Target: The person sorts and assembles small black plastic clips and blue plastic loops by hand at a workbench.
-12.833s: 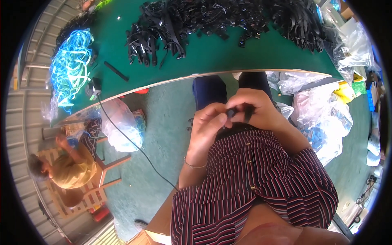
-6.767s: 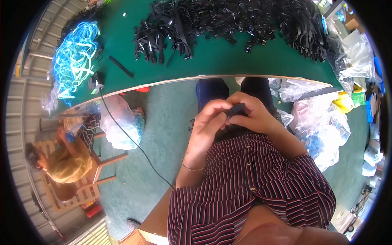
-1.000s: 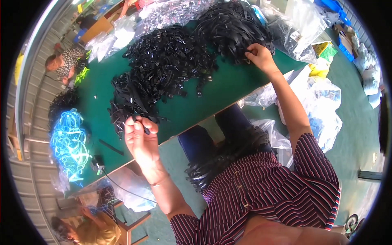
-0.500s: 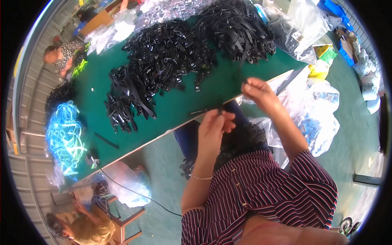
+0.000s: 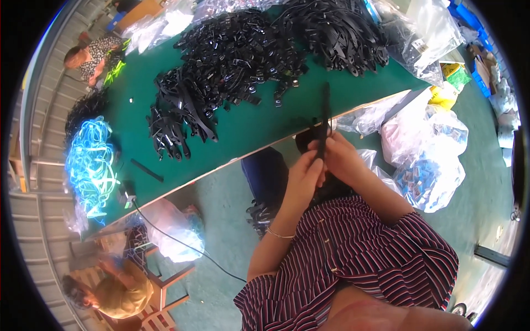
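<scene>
A black strap (image 5: 326, 105) stands up from between my hands, its far end over the green table's front edge. My left hand (image 5: 305, 174) is closed around its lower part, thumb on top. My right hand (image 5: 341, 157) is closed on the same strap just to the right, fingers touching the left ones. The strap's lower end is hidden by the fingers. Beyond the hands lie a heap of small black pieces with shiny metal parts (image 5: 237, 55) and a heap of long black straps (image 5: 345, 41). More black pieces (image 5: 262, 214) rest near my lap, partly hidden by my arms.
On the green table (image 5: 232, 140) lie a smaller strap bundle (image 5: 185, 110), a lone black strip (image 5: 147, 170) and a pale blue cord heap (image 5: 91, 165). A cable (image 5: 176, 240) hangs off the edge. Filled plastic bags (image 5: 430, 160) stand right. Two people sit at left.
My right hand has come down and left to meet my left hand, which has moved slightly right. The strap now stands upright between them. The whole view has shifted a little.
</scene>
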The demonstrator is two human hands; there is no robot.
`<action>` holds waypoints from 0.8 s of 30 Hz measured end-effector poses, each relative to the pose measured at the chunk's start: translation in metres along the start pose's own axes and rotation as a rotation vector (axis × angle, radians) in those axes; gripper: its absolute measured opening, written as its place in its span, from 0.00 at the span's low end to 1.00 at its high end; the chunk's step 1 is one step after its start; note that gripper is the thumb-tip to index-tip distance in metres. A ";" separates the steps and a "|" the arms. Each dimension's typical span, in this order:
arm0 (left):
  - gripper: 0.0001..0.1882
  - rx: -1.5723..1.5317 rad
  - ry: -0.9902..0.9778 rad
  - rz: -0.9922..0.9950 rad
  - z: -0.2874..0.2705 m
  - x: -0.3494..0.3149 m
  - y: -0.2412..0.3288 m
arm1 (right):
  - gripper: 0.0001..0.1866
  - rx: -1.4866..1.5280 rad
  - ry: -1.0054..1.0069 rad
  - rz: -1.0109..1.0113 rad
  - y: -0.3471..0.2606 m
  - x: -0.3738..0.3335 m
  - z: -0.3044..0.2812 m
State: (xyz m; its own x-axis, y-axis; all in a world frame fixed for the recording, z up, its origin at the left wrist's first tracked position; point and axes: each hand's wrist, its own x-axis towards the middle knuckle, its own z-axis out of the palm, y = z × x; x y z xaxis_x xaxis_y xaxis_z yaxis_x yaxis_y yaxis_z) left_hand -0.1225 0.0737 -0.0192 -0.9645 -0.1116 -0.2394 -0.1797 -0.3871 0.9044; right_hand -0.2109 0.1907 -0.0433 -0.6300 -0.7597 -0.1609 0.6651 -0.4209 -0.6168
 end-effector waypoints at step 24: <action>0.11 1.468 0.598 0.532 -0.050 0.124 0.068 | 0.11 -0.279 0.020 -0.001 -0.047 -0.002 0.031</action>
State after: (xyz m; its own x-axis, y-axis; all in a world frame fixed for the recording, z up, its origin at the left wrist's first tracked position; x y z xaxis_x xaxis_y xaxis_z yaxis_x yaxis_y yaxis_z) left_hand -0.2446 -0.0125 -0.0047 -0.8306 -0.3839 0.4033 -0.2288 0.8956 0.3814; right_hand -0.2285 0.1965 0.0100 -0.6404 -0.7481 -0.1738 0.5300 -0.2666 -0.8050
